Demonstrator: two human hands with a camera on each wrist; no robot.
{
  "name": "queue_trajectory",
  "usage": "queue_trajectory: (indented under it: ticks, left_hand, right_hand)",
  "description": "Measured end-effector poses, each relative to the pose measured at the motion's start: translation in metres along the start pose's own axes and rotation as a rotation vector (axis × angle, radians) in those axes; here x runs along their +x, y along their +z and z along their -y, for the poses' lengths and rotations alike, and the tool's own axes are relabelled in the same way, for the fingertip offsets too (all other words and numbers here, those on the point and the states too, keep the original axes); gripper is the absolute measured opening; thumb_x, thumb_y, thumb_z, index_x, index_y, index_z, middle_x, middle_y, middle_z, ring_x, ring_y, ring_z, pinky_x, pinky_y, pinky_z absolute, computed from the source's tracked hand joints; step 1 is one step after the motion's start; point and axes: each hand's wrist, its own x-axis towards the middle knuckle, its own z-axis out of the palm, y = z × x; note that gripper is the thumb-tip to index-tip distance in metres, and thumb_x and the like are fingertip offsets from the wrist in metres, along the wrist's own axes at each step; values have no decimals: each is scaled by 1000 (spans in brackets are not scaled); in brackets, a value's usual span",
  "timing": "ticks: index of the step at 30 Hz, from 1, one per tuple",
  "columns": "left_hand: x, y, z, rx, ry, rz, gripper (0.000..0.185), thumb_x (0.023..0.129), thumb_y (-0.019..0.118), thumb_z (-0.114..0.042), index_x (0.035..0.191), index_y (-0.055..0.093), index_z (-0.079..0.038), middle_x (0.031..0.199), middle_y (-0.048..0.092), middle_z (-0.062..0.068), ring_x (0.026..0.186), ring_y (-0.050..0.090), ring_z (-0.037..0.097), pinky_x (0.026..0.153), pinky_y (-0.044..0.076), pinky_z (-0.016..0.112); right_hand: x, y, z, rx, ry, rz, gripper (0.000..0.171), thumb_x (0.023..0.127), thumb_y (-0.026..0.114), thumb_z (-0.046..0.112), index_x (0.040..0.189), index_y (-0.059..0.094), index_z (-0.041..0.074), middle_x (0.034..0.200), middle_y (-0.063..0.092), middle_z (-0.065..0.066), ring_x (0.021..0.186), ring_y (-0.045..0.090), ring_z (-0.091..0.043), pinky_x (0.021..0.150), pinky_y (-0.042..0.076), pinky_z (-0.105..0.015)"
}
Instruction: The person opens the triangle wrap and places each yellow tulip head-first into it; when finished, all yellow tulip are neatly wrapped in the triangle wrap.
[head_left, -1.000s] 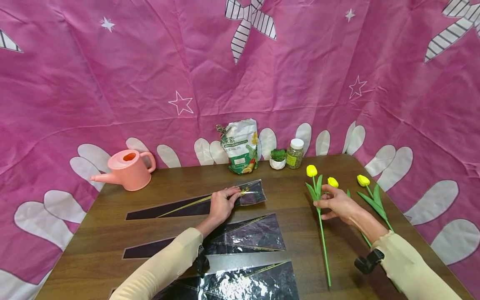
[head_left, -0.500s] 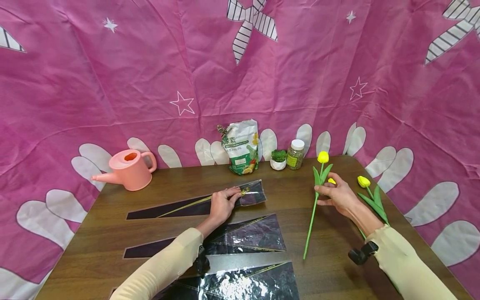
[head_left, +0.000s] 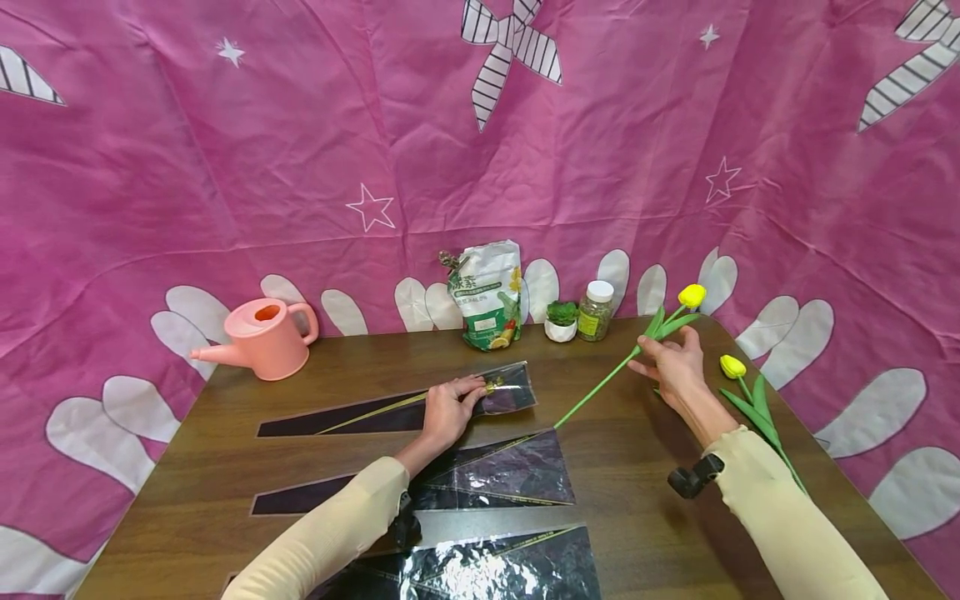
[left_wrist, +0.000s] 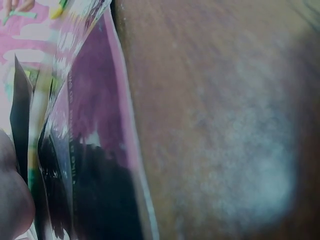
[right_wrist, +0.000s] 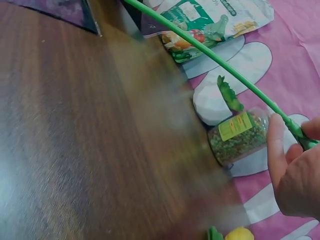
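the tulip [head_left: 667, 321] is lifted off the surface [head_left: 225, 467], pinched by the right hand [head_left: 672, 367] near its leaves, its stem slanting down-left toward the sleeves. the left hand [head_left: 447, 408] lies flat, fingers straight, on the top sleeve [head_left: 390, 408] near its wide mouth. risk, as i judge it — the thin stem could snag the film's edge and buckle, or the sleeve could slide under the flat palm. counted: three sleeves, two tulips in view — one held, one lying [head_left: 750, 396] by the right arm — one can [head_left: 258, 337], one bag [head_left: 487, 292], one jar [head_left: 596, 310].
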Motion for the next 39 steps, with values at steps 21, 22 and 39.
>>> queue_trajectory:
  ticks: [21,22,39]
  left_hand:
    - [1,6,-2,-9,9,4,14,85,80,-9,98,80,-3,101,75,8,101,71,26,95,52,45]
    - [0,6,-2,-10,11,3,14,85,80,-9,98,80,-3,101,75,8,100,71,26,95,52,46]
    - [1,7,-7,-17,16,8,12,85,79,-7,96,80,-2,100,75,8,99,72,25,94,52,47]
  right_hand:
    - [12,27,-26,161,-66,-209,46,92,62,-9,119,37,18,104,44,-9,81,59,-14,65,60,-36]
    - [12,28,-29,162,-68,-204,46,92,63,-9,119,37,18,104,44,-10,81,60,-14,65,60,-36]
    - [1,52,-59,171,-68,-148,41,92,63,-10,112,37,16,101,43,-11,84,60,-19,67,61,-41]
